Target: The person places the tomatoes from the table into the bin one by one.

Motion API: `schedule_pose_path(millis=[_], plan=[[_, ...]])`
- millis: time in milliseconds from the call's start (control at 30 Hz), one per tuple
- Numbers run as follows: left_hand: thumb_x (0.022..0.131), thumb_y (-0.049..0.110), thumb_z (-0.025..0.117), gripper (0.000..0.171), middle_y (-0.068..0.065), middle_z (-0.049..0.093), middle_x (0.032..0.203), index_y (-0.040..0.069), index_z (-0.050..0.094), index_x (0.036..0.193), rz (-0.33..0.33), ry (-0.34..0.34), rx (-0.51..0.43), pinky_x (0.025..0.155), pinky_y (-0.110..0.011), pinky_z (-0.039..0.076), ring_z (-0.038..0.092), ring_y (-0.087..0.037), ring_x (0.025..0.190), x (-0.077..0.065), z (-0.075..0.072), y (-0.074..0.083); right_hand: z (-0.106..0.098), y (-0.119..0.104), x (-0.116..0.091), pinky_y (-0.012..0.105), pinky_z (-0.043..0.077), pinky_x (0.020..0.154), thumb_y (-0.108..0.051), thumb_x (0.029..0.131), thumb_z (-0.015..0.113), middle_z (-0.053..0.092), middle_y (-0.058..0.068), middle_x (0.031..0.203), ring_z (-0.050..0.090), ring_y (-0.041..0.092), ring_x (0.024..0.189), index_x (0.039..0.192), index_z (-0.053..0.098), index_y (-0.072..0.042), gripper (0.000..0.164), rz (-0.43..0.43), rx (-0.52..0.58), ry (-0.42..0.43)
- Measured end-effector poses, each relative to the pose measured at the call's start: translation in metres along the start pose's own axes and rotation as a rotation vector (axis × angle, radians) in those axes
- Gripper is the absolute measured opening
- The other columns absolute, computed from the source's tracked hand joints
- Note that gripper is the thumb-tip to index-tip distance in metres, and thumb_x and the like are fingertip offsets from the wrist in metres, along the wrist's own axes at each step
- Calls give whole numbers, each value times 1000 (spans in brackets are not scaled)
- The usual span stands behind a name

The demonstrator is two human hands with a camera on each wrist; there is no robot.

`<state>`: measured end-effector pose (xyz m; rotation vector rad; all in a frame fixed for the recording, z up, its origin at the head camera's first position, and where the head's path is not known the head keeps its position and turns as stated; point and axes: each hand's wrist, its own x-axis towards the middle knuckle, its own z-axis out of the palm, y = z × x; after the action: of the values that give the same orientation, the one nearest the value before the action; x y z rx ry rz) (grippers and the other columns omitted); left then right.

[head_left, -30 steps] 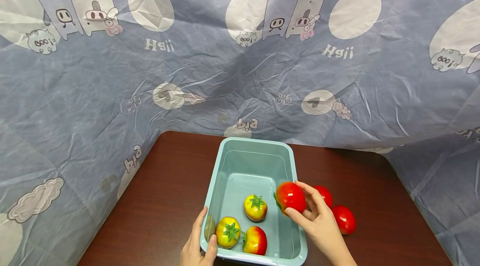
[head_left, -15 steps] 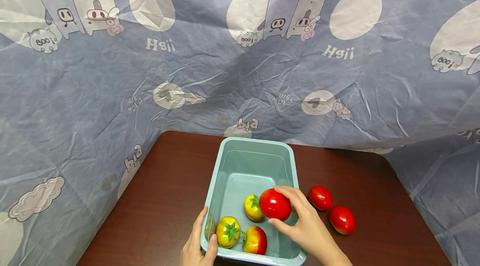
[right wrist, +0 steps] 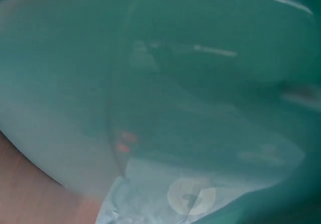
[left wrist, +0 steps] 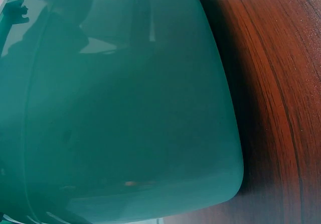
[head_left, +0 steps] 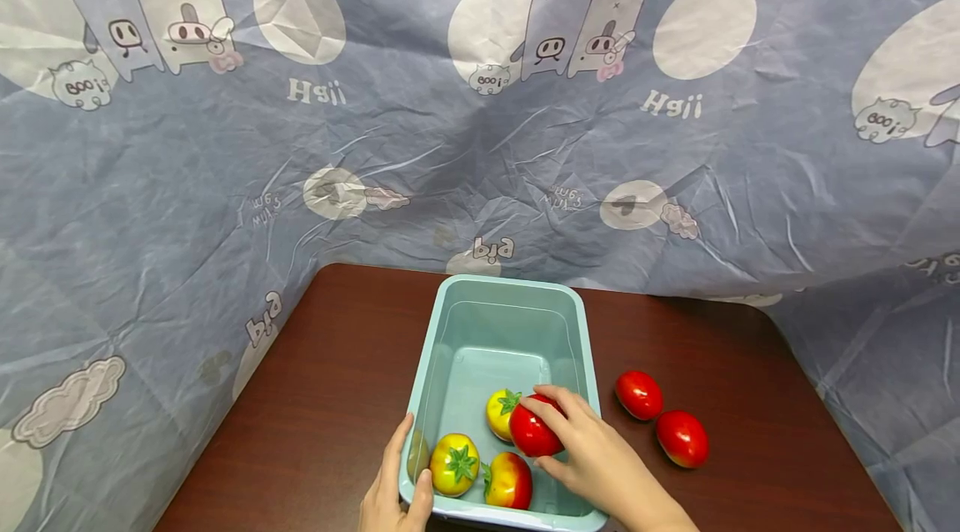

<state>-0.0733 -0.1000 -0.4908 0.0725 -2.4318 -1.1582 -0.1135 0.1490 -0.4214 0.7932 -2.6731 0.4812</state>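
Observation:
In the head view, my right hand (head_left: 592,449) holds a glossy red tomato (head_left: 534,430) between thumb and fingers, low inside a light blue-green plastic basin (head_left: 510,286). The tomato overlaps a yellow tomato (head_left: 497,414) with a green star-shaped top. Nearer me in the basin lie another yellow tomato (head_left: 450,465) and a yellow-and-red tomato (head_left: 512,482). My left hand (head_left: 393,486) grips the basin's near left corner, thumb at the rim and fingers along the outer wall. The left wrist view is filled by the basin's outer wall (left wrist: 130,103); the right wrist view shows its blurred wall (right wrist: 165,93).
Two red tomatoes, one farther (head_left: 639,395) and one nearer (head_left: 682,439), lie on the dark wooden table (head_left: 352,348) right of the basin. A grey-blue printed cloth (head_left: 480,140) hangs round the table's back and sides.
My right hand has carried the red tomato left over the basin's right rim and down among the others. The left hand has stayed at the basin's corner.

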Motion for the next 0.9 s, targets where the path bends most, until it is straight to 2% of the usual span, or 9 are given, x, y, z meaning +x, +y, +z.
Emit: schedule_pose_path(millis=[167, 367, 600, 700, 800, 900], plan=[[79, 11, 72, 68, -9, 70, 121, 23, 50, 143, -9, -8, 6, 70, -35, 56, 69, -21, 92, 0, 0, 1, 1, -1, 0, 34, 58, 77, -12, 64, 89, 58, 6, 127, 59, 24, 112, 123, 63, -16, 65, -33, -53, -16], [80, 12, 72, 67, -9, 70, 121, 24, 50, 143, -35, -29, 8, 71, -35, 56, 69, -21, 94, -1, -1, 2, 2, -1, -1, 34, 58, 78, -11, 63, 89, 59, 5, 124, 58, 23, 112, 122, 64, -15, 65, -34, -83, -44], [82, 13, 70, 66, -10, 70, 120, 25, 49, 144, -57, -50, 6, 68, -34, 55, 69, -22, 92, -1, -1, 4, 0, -2, 0, 34, 57, 79, -19, 71, 87, 59, 4, 126, 57, 23, 114, 125, 64, -15, 59, 18, -38, -124], [82, 13, 71, 67, -9, 70, 122, 25, 49, 144, -44, -36, 4, 68, -34, 55, 69, -21, 92, -1, 0, 3, 0, -1, -1, 32, 57, 78, -19, 74, 85, 61, 1, 124, 59, 19, 110, 122, 66, -16, 52, 5, -5, -61], [81, 12, 71, 68, -9, 70, 122, 25, 49, 144, -23, -21, -2, 69, -34, 55, 69, -20, 92, -1, 0, 2, 1, 3, -3, 30, 57, 79, -18, 73, 85, 63, -3, 121, 61, 15, 107, 117, 68, -19, 48, -28, 3, 65], [81, 11, 71, 69, -9, 70, 122, 25, 49, 144, -9, -15, -4, 69, -34, 55, 69, -20, 92, 0, 0, 1, 1, 7, -6, 22, 54, 83, -15, 73, 85, 64, -6, 120, 61, 12, 105, 113, 69, -22, 43, -44, 22, 190]])
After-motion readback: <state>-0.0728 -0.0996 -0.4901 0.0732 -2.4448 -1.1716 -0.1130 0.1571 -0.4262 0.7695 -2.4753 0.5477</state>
